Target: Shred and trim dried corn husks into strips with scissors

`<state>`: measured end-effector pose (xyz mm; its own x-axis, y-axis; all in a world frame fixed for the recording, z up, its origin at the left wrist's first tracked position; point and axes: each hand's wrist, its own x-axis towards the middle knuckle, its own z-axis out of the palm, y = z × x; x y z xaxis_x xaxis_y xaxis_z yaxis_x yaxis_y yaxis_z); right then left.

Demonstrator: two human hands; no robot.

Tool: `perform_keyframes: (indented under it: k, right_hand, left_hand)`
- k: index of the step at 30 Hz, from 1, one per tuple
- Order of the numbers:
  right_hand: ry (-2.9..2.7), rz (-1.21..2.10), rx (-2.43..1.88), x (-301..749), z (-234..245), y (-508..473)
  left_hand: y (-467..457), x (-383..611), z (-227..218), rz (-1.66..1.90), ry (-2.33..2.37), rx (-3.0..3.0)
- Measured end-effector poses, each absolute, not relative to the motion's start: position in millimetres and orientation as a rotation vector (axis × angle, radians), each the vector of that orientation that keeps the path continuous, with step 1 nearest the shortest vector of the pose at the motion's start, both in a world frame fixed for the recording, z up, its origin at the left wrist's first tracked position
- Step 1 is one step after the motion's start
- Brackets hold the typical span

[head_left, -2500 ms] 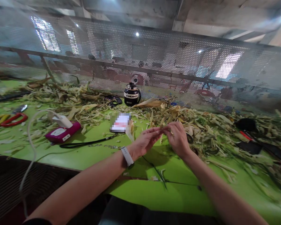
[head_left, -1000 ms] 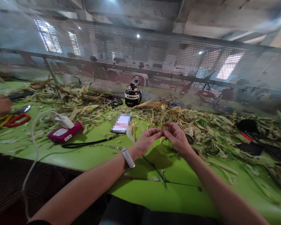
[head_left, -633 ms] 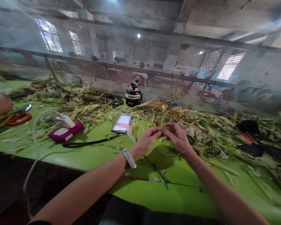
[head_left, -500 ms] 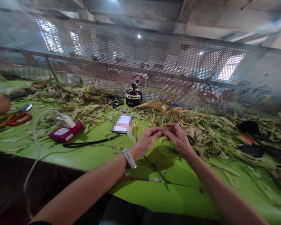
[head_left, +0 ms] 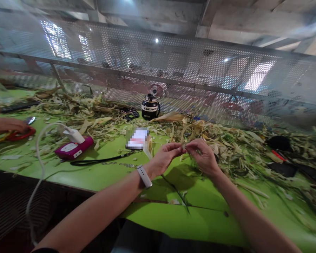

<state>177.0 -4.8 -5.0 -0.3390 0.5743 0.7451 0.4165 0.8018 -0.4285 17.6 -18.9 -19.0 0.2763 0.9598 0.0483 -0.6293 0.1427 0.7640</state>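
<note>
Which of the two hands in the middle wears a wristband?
The left hand: a pale band circles that wrist, while the right hand has a bare wrist.

L hand (head_left: 165,159) & R hand (head_left: 204,157) bare. Lt-grey wristband (head_left: 144,176) w/ dk holes, L side. Blk sleeve edge (head_left: 45,250) near left, dk lap clothing (head_left: 144,237) near ctr.

Bit (head_left: 183,146): small, pale, mostly hidden by fingers, shape unclear; pinched between fingertips of left hand (head_left: 165,158) and right hand (head_left: 203,156). Strand (head_left: 177,191): thin, dark green, slanting below left hand; whether joined to bit, can't tell.
</note>
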Motion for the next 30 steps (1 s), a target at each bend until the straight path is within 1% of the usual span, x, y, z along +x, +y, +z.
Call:
perform_keyframes:
  k: [10, 17, 24, 30]
  right_hand:
    - [-1.974, -0.019, -0.724, 178, -6, -5]
    - [-1.986, -0.136, -0.835, 172, -7, -11]
    - [-1.966, -0.043, -0.911, 167, -6, -13]
    - [-1.891, 0.080, -0.979, 164, -11, -13]
  left_hand:
    - [-21, 16, -16, 1.172, 0.538, 0.683]
    - [-22, 18, -18, 1.184, 0.465, 0.700]
    - [-22, 20, -21, 1.216, 0.468, 0.726]
    - [-20, 20, -22, 1.241, 0.525, 0.891]
